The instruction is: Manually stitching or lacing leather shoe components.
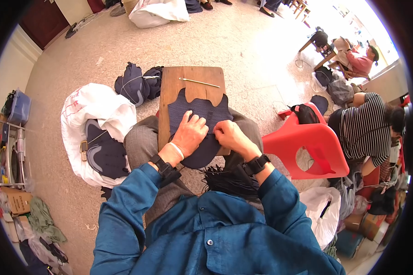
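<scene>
Speckled pale floor (225,41) spreads across the room, with a dark door at the far left corner and bright light at the upper right. On the person's lap lies a wooden board (195,80) carrying one dark blue fabric piece (202,114) and, near its far end, one long needle-like tool (199,82). The left hand (189,133) lies flat on the fabric, fingers spread – the right hand (228,135) is closed, pinching the fabric's edge just beside it. A bundle of black cords (227,178) sits below the hands. Left of the knees a white sack (94,119) holds more blue pieces, and two more (137,82) lie on the floor beyond. One red plastic chair (307,142) stands close on the right – behind it, a person in a striped top (365,128).
</scene>
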A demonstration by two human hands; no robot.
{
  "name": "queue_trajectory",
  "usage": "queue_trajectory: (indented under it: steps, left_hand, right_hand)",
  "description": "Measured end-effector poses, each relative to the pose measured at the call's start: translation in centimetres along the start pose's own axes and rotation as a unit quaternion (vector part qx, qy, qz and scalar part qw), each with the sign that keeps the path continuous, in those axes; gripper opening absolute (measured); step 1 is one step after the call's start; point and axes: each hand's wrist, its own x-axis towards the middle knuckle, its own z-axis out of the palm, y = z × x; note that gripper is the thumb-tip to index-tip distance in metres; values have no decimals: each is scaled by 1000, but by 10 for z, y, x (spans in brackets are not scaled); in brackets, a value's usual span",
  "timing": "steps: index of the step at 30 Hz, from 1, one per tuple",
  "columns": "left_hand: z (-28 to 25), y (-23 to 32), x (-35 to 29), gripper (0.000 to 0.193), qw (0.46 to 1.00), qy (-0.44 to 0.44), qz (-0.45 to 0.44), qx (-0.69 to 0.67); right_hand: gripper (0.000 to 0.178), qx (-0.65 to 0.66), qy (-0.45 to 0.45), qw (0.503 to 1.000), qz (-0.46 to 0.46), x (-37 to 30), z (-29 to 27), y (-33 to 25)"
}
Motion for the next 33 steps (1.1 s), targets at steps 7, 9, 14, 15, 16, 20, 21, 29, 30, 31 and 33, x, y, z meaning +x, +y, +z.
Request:
queue_trajectory:
  steps: [7, 9, 14, 15, 16, 20, 21, 29, 30, 31, 33]
  left_hand:
    - [-48, -45, -24, 4, 991, -6, -107, 83]
    - [-63, -59, -43, 3, 989, 14, -122, 80]
    - [-86, -59, -66, 3, 976, 47, -205, 51]
    - [-89, -53, -63, 3, 978, 49, -203, 27]
    - [-89, -48, -59, 2, 976, 85, -199, 17]
    - [-78, -32, -50, 3, 963, 93, -211, -139]
    - [-74, -25, -48, 6, 965, 122, -179, -148]
    - [-75, 10, -18, 15, 918, 95, -163, -348]
    - [-75, 11, -14, 16, 890, 89, -190, -405]
    - [-76, 12, -12, 16, 890, 87, -189, -405]
    - [-75, 10, -7, 17, 866, 78, -205, -449]
  right_hand:
    - [19, 47, -27, 998, 43, 4, 0, 4]
    - [18, 46, -31, 998, 38, 3, -2, 1]
    - [14, 44, -13, 999, 16, -1, -1, 6]
    - [14, 43, -13, 999, 17, -3, -2, 9]
    - [13, 70, -8, 997, 22, -4, -1, 8]
    - [22, 117, 3, 992, 42, -32, 0, -4]
    - [28, 117, 10, 993, 32, -42, 5, 1]
    - [30, 215, 105, 964, -117, -52, 2, -55]
    - [31, 251, 70, 959, -114, -48, 5, -59]
    - [22, 297, 59, 949, -88, -45, 15, -57]
    - [15, 265, 19, 962, -59, -40, 19, -49]
